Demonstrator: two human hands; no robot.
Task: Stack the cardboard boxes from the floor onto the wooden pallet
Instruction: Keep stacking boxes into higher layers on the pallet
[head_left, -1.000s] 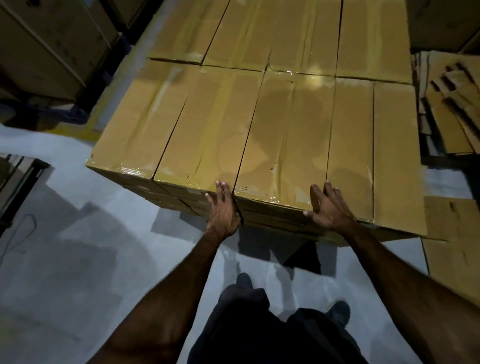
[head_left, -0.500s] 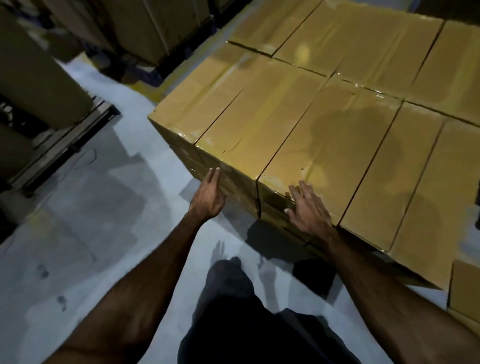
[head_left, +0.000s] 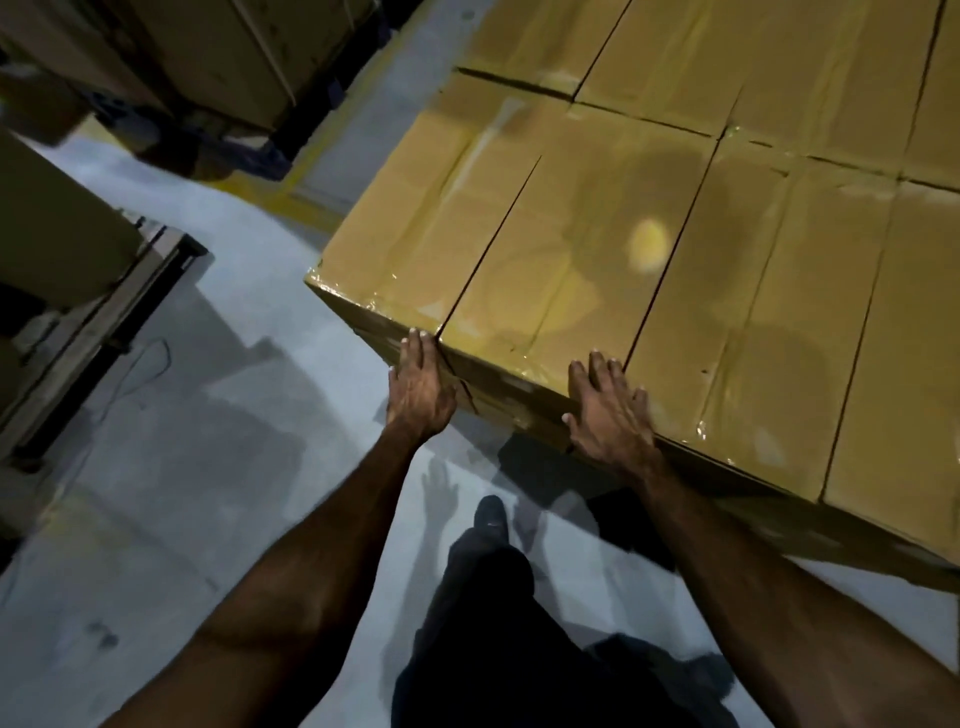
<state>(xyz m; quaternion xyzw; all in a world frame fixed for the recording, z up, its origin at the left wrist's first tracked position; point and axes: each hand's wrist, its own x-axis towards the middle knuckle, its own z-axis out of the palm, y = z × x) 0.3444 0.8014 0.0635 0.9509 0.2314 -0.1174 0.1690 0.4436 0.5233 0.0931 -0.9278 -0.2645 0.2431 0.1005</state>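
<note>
Pressing boxes, left hand, right hand, fingers straight, grey floor, left-side pallet

Both forearms are seen bare with no sleeves visible, while dark trousers and a dark shoe are worn below.

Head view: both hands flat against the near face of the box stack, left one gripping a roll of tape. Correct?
Not quite. In the head view the left hand holds nothing: like the right hand, it lies open with straight fingers against the near edge of the box stack. No tape roll is visible.
</note>
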